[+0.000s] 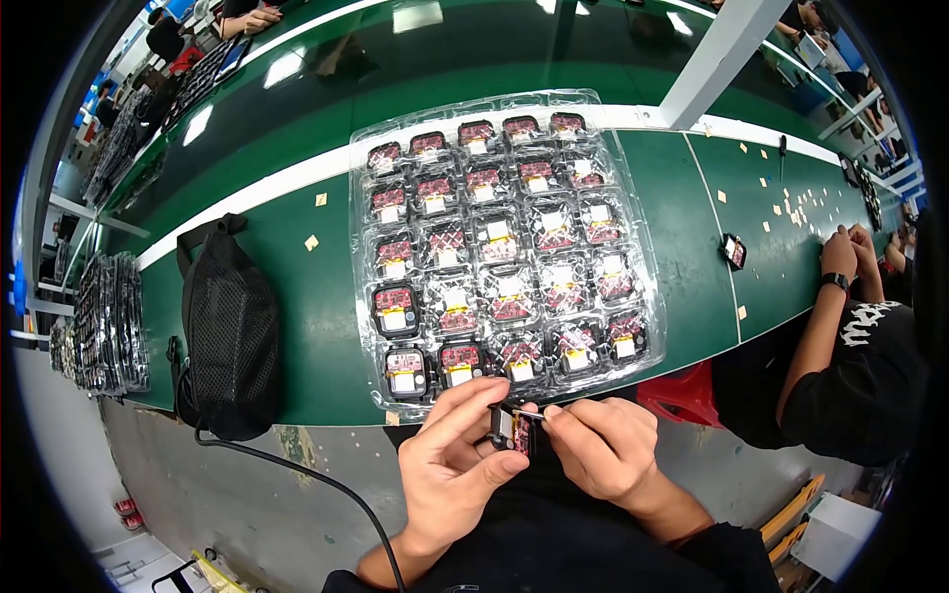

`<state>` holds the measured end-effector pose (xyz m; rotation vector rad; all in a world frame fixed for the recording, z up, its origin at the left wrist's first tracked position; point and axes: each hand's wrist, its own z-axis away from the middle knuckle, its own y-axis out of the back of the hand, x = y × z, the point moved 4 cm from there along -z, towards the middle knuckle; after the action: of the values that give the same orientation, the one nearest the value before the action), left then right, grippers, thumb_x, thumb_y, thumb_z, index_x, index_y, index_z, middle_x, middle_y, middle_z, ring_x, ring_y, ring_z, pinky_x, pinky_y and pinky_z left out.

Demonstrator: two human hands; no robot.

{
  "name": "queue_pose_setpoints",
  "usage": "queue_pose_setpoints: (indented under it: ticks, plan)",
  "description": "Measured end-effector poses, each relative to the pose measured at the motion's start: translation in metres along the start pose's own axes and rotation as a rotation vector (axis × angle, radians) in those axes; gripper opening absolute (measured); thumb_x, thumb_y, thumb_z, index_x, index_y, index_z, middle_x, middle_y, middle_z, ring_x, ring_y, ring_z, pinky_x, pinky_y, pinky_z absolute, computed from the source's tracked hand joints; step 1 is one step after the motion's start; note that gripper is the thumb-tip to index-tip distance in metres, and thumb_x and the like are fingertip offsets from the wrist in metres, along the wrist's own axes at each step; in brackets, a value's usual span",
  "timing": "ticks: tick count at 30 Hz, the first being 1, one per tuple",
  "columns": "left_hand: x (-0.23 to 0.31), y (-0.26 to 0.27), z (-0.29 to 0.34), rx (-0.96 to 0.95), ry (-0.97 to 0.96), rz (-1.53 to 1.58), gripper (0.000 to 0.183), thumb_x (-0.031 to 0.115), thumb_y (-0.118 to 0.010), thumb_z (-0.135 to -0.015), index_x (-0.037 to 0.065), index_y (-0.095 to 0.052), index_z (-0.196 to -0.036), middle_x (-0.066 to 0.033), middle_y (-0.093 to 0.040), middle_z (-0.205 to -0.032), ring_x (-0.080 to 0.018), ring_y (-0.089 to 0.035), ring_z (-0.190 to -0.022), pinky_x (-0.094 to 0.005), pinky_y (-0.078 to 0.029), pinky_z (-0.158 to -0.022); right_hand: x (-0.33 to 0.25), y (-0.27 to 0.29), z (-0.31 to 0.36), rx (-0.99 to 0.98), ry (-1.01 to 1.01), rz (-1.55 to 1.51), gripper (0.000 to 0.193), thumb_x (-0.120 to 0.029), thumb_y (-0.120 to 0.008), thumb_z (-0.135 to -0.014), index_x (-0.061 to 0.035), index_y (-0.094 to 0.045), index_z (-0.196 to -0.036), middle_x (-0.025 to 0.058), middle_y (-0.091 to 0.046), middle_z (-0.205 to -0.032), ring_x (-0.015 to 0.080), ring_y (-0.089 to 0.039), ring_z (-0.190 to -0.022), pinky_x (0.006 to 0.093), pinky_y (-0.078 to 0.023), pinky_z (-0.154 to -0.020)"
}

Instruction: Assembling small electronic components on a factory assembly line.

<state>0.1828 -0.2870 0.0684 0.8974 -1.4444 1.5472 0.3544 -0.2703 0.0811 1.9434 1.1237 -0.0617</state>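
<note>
My left hand holds a small black square device case by its edges, tilted so that the red circuit board inside shows. My right hand is closed in a pinch beside the case. A thin, slim piece runs from its fingertips to the case's upper edge; its kind is too small to make out. Just beyond both hands lies a clear plastic blister tray, its rows of pockets filled with similar open black cases. Red boards, white blocks and yellow strips show in them.
A black mesh bag lies on the green table to the left, near a black cable. Stacked trays stand at far left. At right, a co-worker's hands are near scattered paper bits and a loose device.
</note>
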Motion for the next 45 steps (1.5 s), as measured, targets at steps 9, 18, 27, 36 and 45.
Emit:
queue_pose_setpoints:
  ticks: [9, 18, 27, 36, 45]
  plan:
    - [-0.008, 0.001, 0.002, 0.025, -0.020, -0.030, 0.061, -0.007, -0.080, -0.085, -0.008, -0.056, -0.141, -0.0181, -0.050, -0.144, -0.0275, -0.060, -0.125, -0.0294, -0.060, -0.087, 0.000, -0.001, -0.001, -0.026, -0.035, -0.024, 0.025, 0.003, -0.082, -0.075, 0.0003, -0.073, -0.099, 0.0074, -0.066, -0.084, 0.0185, -0.059, -0.055, 0.0300, -0.045, -0.048]
    - [0.001, -0.005, -0.003, -0.049, -0.208, -0.011, 0.052, -0.008, -0.084, -0.079, -0.004, -0.062, -0.126, -0.0191, -0.054, -0.129, -0.0356, -0.063, -0.125, -0.0383, -0.062, -0.095, 0.051, 0.044, -0.007, 0.152, -0.314, 0.136, 0.018, 0.002, -0.076, -0.086, 0.0034, -0.070, -0.103, 0.0165, -0.066, -0.094, 0.0278, -0.066, -0.074, 0.0332, -0.053, -0.063]
    - [0.005, -0.026, -0.031, 0.027, -0.633, -1.213, 0.031, 0.005, -0.092, -0.069, 0.006, -0.068, -0.089, -0.0121, -0.066, -0.110, -0.0345, -0.070, -0.107, -0.0548, -0.048, -0.107, 0.129, 0.068, 0.004, 0.262, -0.585, 0.357, 0.014, 0.002, -0.067, -0.094, 0.0007, -0.067, -0.108, 0.0151, -0.063, -0.114, 0.0266, -0.066, -0.084, 0.0368, -0.054, -0.069]
    - [0.008, -0.028, -0.024, -0.036, -0.518, -1.430, 0.033, 0.009, -0.080, -0.082, 0.009, -0.076, -0.114, -0.0090, -0.068, -0.117, -0.0373, -0.058, -0.123, -0.0597, -0.035, -0.115, 0.163, 0.070, 0.016, 0.071, -0.785, 0.715, 0.037, -0.022, -0.068, -0.097, -0.0034, -0.064, -0.129, 0.0133, -0.060, -0.140, 0.0383, -0.070, -0.104, 0.0462, -0.057, -0.087]
    - [0.002, -0.024, -0.022, -0.055, -0.571, -1.524, 0.035, 0.015, -0.084, -0.078, 0.008, -0.076, -0.111, -0.0092, -0.070, -0.122, -0.0349, -0.061, -0.124, -0.0579, -0.039, -0.112, 0.148, 0.071, 0.023, 0.050, -0.767, 0.583, 0.032, -0.017, -0.076, -0.090, -0.0067, -0.068, -0.119, 0.0102, -0.064, -0.125, 0.0362, -0.071, -0.094, 0.0439, -0.057, -0.080]
